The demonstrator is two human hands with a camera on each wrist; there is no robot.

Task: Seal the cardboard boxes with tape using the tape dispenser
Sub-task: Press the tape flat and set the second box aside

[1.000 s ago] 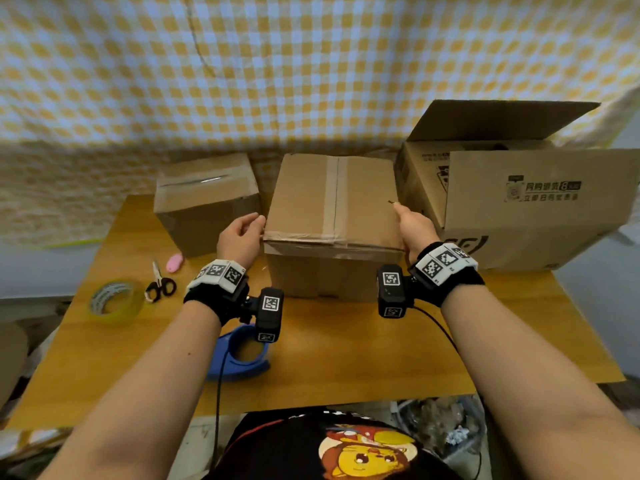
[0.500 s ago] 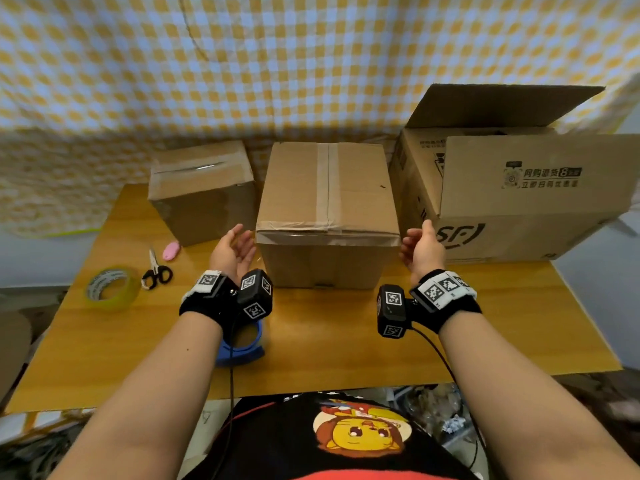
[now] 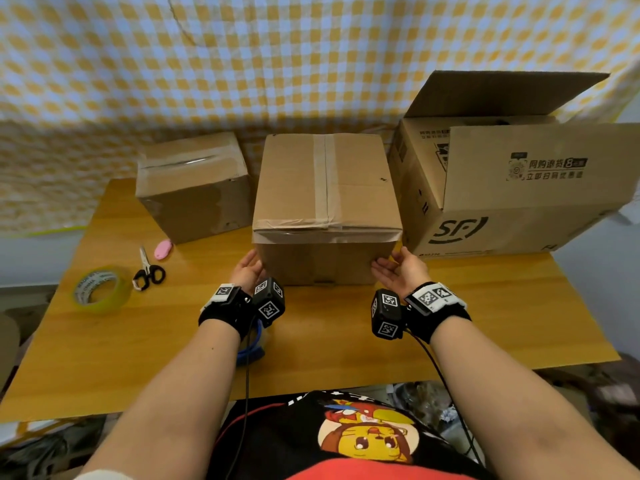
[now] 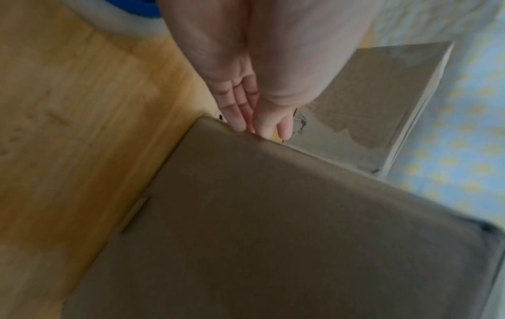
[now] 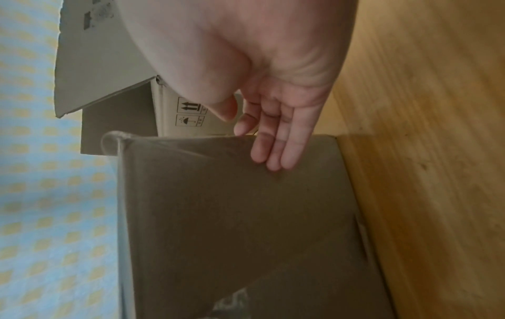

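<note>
The middle cardboard box (image 3: 325,202) stands on the table (image 3: 485,317), with a strip of tape along its top seam and another across the front top edge. My left hand (image 3: 246,271) lies with straight fingers (image 4: 243,112) against the box's (image 4: 273,226) lower left front corner. My right hand (image 3: 391,270) touches the lower right front corner, its fingers (image 5: 276,149) flat on the cardboard (image 5: 232,215). Neither hand holds anything. The blue tape dispenser (image 3: 254,344) lies on the table, mostly hidden under my left wrist.
A smaller taped box (image 3: 194,188) stands at the back left. A large printed box (image 3: 519,188) with raised flaps stands close on the right. A yellow tape roll (image 3: 102,289), scissors (image 3: 147,270) and a pink object (image 3: 162,248) lie at the left.
Both hands came down from the box's upper front corners to its lower front corners and turned palm inward. The box now sits level on the table.
</note>
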